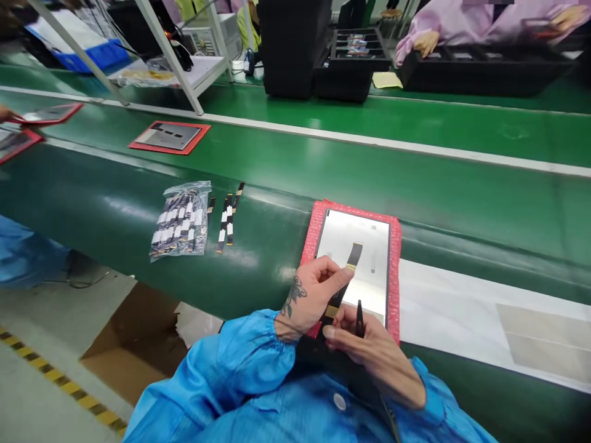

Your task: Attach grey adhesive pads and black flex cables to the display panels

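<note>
A silver display panel (369, 237) lies on a red foam pad (395, 271) at the near edge of the green belt. A black flex cable (353, 253) runs down its middle. My left hand (311, 295) pinches the cable, with the index finger pressing near its gold end. My right hand (369, 347) grips a thin black tool (359, 317) upright beside the cable's lower end, the thumb on the cable. Both sleeves are blue.
A clear bag of flex cables (180, 218) and loose cables (227, 218) lie left of the pad. More panels on red pads (168, 136) sit farther up the belt. Black trays (480, 67) and a person in a pink coat (457, 24) are across the line. A cardboard box (133, 344) stands on the floor.
</note>
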{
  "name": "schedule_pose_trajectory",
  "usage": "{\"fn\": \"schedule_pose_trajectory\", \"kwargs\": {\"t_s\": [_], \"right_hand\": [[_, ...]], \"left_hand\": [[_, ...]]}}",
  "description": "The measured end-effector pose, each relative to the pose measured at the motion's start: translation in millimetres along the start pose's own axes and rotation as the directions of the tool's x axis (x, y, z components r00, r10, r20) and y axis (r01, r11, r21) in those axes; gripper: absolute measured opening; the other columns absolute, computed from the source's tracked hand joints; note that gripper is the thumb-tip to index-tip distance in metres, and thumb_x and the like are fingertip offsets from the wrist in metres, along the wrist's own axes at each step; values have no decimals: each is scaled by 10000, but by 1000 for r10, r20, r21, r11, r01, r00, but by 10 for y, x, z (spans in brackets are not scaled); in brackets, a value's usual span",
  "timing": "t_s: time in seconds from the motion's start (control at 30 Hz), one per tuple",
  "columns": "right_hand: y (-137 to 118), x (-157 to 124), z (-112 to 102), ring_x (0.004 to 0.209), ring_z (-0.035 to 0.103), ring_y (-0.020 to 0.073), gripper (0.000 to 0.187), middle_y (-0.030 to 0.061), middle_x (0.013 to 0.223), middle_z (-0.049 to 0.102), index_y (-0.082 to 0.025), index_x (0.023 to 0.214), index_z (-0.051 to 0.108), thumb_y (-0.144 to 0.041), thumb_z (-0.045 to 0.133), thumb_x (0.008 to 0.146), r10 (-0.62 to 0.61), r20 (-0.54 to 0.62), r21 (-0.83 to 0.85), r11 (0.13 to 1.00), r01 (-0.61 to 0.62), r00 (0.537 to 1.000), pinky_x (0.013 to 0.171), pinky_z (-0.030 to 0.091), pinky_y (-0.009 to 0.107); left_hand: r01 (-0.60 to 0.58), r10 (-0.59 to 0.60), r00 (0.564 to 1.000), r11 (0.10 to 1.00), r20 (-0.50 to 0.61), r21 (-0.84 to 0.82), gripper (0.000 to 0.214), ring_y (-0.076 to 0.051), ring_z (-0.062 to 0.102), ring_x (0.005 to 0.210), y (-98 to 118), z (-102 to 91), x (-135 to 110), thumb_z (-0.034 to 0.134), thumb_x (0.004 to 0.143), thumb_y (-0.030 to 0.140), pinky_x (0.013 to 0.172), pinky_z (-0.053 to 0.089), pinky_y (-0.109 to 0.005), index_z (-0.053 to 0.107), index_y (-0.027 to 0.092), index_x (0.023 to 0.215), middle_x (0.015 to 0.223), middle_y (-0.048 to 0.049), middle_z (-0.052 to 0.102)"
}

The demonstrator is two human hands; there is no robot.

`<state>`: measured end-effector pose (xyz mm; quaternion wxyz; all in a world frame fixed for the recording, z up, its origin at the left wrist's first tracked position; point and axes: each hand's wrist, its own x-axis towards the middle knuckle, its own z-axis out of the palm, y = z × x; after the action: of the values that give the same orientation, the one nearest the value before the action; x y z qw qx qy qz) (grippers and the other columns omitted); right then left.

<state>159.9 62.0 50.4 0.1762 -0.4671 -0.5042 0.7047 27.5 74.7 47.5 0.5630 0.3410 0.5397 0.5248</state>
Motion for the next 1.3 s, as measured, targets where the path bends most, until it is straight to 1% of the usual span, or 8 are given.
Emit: {"fn": "schedule_pose_trajectory", "kwargs": {"t_s": [0.07,0.13,0.27,0.33,0.43,0.63,0.87,1.3], "right_hand": [[1,15,-125,576,566,172,303,-8,608,664,-234,688,622,-510,726,758,38,11,5,999,-38,999,566,443,284],[25,71,-280,625,603,193,255,4,655,692,-238,751,647,-484,657,816,-20,-61,-97,995,14,998,612,468,307],[84,241,-547,693,630,252,200,29,682,674,-247,710,636,-412,604,818,-225,-193,-464,879,113,955,646,511,375],[105,308,-590,788,642,273,140,52,780,676,-252,717,653,-343,594,805,-311,-207,-572,807,143,928,686,531,399],[107,368,-549,876,651,275,163,81,923,660,-249,771,694,-273,545,832,-388,-158,-672,716,189,908,728,565,417],[6,404,-453,1032,649,271,178,82,1098,661,-249,917,712,-195,556,850,-356,-44,-585,767,265,933,907,560,443],[14,401,-408,872,657,238,173,67,960,624,-223,717,618,-165,545,862,-253,3,-626,754,199,968,757,574,377],[-25,410,-412,876,650,227,157,70,993,610,-216,798,636,-151,526,890,-224,31,-654,732,189,974,755,556,353]], "left_hand": [[-71,63,996,990,63,123,362,-100,484,508,-77,-108,-9,617,869,515,486,398,-230,694,164,829,642,4,566],[-282,259,959,885,112,369,311,-141,592,616,-213,-265,-57,534,946,416,567,484,-263,725,175,986,772,-43,650],[-606,555,749,350,363,714,287,-202,623,836,-576,-526,-236,482,965,295,728,528,-330,722,195,1086,917,-91,677],[-626,569,708,233,418,744,302,-210,608,841,-715,-572,-317,482,952,302,733,523,-346,712,206,1122,942,-94,669],[-612,559,718,226,414,758,298,-212,595,860,-801,-562,-376,492,937,284,758,514,-349,712,218,1128,936,-88,653],[-621,571,701,196,427,759,283,-206,586,905,-764,-579,-379,523,941,259,831,514,-345,715,254,1149,949,-72,665],[-668,595,651,154,472,728,272,-177,602,868,-726,-629,-414,582,894,144,814,533,-314,721,236,1108,925,-54,695],[-664,595,659,173,460,728,185,-174,578,849,-663,-601,-400,581,941,213,808,534,-301,727,217,1055,920,-55,683]]}}
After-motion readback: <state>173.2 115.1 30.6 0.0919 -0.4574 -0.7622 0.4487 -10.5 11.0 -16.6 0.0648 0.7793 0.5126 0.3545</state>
